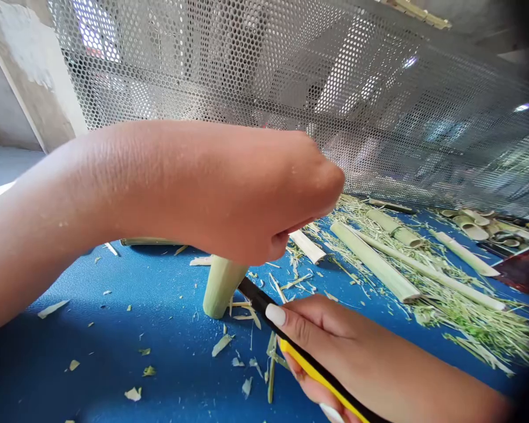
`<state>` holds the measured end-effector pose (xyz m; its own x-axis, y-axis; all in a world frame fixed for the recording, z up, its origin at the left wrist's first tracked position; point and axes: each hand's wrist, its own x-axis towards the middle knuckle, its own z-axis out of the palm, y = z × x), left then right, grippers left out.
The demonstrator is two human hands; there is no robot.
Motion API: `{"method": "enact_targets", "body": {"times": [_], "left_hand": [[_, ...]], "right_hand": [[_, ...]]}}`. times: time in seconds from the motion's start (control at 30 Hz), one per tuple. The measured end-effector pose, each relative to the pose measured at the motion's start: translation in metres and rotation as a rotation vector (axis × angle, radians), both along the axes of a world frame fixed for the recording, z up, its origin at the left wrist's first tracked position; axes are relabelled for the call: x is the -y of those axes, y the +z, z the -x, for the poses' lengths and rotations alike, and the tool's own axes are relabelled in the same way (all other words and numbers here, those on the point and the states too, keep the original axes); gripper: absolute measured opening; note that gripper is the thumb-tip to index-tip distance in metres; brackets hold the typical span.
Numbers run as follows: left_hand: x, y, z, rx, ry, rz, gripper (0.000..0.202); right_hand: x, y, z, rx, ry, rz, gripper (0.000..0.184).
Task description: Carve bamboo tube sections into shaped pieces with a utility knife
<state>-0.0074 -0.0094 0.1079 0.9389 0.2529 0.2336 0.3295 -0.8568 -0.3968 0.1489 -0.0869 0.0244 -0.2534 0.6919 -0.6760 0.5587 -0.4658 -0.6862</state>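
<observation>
My left hand [247, 188] is closed over the upper end of a short pale green piece of bamboo [223, 291], which stands slightly tilted on the blue tabletop [106, 329]. Its top is hidden under my fist. My right hand [330, 346] grips a black and yellow utility knife [311, 367], with the thumb along its top. The knife's front end reaches to the side of the bamboo, low under my left hand. Its blade tip is out of sight, so I cannot tell whether it touches.
Shavings and chips [242, 346] lie scattered around the bamboo. To the right are split bamboo lengths [374, 261] on a heap of green-white strands [480, 317]. Cut bamboo pieces [471, 223] are piled farther right, near a dark red object [524, 267]. A perforated metal screen [255, 59] rises behind.
</observation>
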Motion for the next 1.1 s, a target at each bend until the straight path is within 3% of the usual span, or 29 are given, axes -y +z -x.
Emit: {"method": "enact_targets", "body": {"times": [0.13,0.27,0.57,0.7,0.83,0.9,1.0,1.1], "left_hand": [[0.000,-0.001,0.000,0.024,-0.004,0.021,0.024],[-0.001,-0.001,0.001,0.050,-0.143,0.000,0.025],[0.002,-0.002,0.002,0.037,-0.128,-0.037,0.026],[0.001,-0.002,0.003,0.028,-0.121,-0.059,0.023],[-0.002,0.001,0.010,0.007,-0.091,-0.026,0.024],[-0.004,0.004,0.016,0.004,-0.046,-0.002,0.021],[-0.004,0.009,0.028,-0.010,-0.046,0.084,0.010],[-0.005,0.012,0.039,-0.030,-0.030,0.166,0.017]], "right_hand": [[0.000,-0.005,-0.001,0.075,0.031,-0.116,0.045],[0.000,-0.009,0.000,0.125,0.086,-0.186,0.044],[-0.004,0.004,0.013,0.412,0.231,-0.537,0.037],[-0.008,0.006,0.017,0.452,0.235,-0.550,0.037],[-0.012,0.005,0.010,0.379,0.238,-0.408,0.044],[-0.016,0.006,0.006,0.329,0.254,-0.411,0.047],[-0.023,0.012,0.006,0.399,0.326,-0.549,0.045],[-0.026,0.015,0.013,0.539,0.440,-0.742,0.040]]}}
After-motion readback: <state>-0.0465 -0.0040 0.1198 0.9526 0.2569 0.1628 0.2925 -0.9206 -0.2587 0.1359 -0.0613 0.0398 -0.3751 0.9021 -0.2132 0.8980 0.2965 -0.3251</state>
